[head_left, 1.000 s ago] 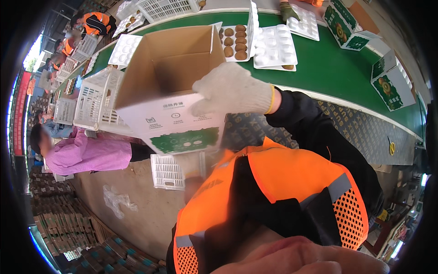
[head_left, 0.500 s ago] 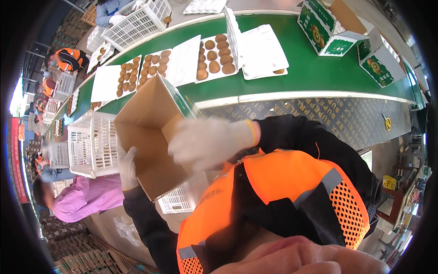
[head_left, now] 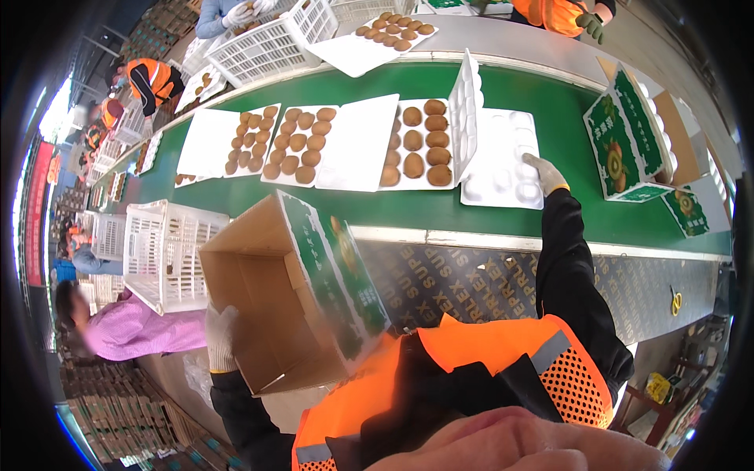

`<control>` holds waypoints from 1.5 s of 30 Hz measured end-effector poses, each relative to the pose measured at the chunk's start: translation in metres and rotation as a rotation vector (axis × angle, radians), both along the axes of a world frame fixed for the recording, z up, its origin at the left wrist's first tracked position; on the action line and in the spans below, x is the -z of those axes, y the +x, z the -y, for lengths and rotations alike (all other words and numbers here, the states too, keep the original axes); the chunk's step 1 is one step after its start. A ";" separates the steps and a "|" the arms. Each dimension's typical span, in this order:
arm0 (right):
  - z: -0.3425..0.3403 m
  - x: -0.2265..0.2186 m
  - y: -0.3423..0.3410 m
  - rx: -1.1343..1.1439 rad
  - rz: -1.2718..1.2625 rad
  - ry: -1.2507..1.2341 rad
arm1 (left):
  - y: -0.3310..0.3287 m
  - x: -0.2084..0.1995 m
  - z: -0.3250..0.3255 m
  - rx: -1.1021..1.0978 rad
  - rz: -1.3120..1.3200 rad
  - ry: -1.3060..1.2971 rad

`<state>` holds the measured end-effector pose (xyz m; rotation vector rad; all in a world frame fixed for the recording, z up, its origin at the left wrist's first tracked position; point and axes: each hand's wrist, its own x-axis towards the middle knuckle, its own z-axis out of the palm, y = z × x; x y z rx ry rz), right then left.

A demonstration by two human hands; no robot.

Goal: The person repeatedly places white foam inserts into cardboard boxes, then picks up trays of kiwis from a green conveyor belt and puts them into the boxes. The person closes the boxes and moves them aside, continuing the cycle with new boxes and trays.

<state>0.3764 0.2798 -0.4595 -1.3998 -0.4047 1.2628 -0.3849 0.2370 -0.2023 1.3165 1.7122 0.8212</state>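
Observation:
My gloved left hand [head_left: 222, 339] grips the left wall of a cardboard carton [head_left: 271, 310], which is tilted with its open, empty inside facing left. The carton's outer side is green and white with printed fruit. My gloved right hand [head_left: 547, 173] reaches out to the belt and is closed on the right edge of a white moulded tray [head_left: 503, 149], its fingertips on top and its thumb hidden. Left of that tray stands the raised lid of an open tray [head_left: 425, 174] holding rows of kiwifruit [head_left: 413, 140].
On the green conveyor belt [head_left: 550, 86] more open trays of kiwifruit [head_left: 298, 143] lie to the left. Printed cartons [head_left: 628, 149] stand at the right. White plastic crates [head_left: 169, 259] are at the left, near a person in a pink shirt [head_left: 137, 326]. Other workers stand across the belt.
My right hand has left the carton and moved out to the right, onto the white tray. The carton has turned, showing more of its printed side; my left hand still holds it.

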 end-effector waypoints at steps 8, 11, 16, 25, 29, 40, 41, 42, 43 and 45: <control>0.083 -0.048 -0.090 0.103 0.029 0.031 | -0.007 -0.004 -0.001 -0.102 0.263 -0.055; 0.143 -0.042 -0.119 0.331 -0.110 0.128 | 0.022 -0.015 0.002 -0.140 0.569 -0.055; 0.209 -0.144 -0.202 0.320 -0.419 0.260 | -0.043 0.031 -0.012 0.006 0.868 -0.026; 0.194 -0.261 -0.220 -0.081 0.887 0.460 | 0.026 0.002 -0.006 0.022 0.859 0.209; 0.125 -0.327 -0.308 -0.296 0.572 0.439 | 0.061 -0.003 0.024 -0.170 0.802 0.307; 0.027 -0.312 -0.477 -1.068 0.540 0.163 | 0.071 0.015 0.028 -0.140 0.965 0.222; 0.030 -0.313 -0.507 -1.040 0.581 0.043 | 0.072 0.025 0.023 -0.198 0.834 0.276; 0.030 -0.311 -0.526 -1.100 0.836 -0.014 | 0.073 0.036 0.019 -0.259 0.700 0.332; 0.030 -0.297 -0.538 -1.132 0.824 -0.052 | 0.072 0.039 0.017 -0.255 0.676 0.303; 0.028 -0.270 -0.544 -1.214 0.697 -0.109 | 0.063 0.031 0.021 -0.124 0.964 0.315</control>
